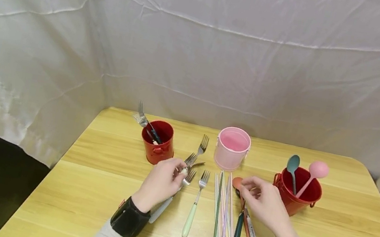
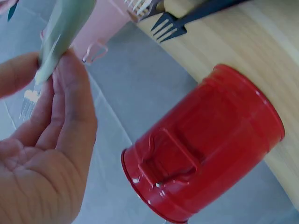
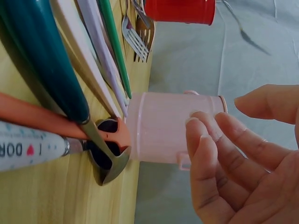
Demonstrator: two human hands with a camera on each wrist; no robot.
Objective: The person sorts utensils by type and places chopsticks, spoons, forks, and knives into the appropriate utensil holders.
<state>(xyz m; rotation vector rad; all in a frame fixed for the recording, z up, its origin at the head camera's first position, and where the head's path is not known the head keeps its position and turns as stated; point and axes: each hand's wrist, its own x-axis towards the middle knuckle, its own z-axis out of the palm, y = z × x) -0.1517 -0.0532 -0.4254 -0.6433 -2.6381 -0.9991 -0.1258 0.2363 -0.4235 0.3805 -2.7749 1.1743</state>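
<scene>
My left hand (image 1: pixel 164 179) pinches a pale green handle (image 2: pixel 70 23) between thumb and fingertips. Fork tines (image 2: pixel 30 100) show just beyond those fingertips in the left wrist view. Several forks lie around this hand, one with a light green handle (image 1: pixel 189 220) to its right. My right hand (image 1: pixel 267 202) hovers over a group of spoons, its fingers loosely bent and thumb apart, holding nothing. Among these spoons are an orange one (image 1: pixel 237 182), one with a dark teal handle (image 3: pixel 46 60) and one with a white printed handle (image 3: pixel 32 147).
A red bucket (image 1: pixel 164 154) at the left holds forks. Another red bucket (image 1: pixel 286 199) at the right holds a teal spoon (image 1: pixel 293 164) and a pink ladle (image 1: pixel 318 170). Between them stands a pink bucket (image 1: pixel 225 158). Colourful straw-like sticks (image 1: pixel 222 226) lie between the hands.
</scene>
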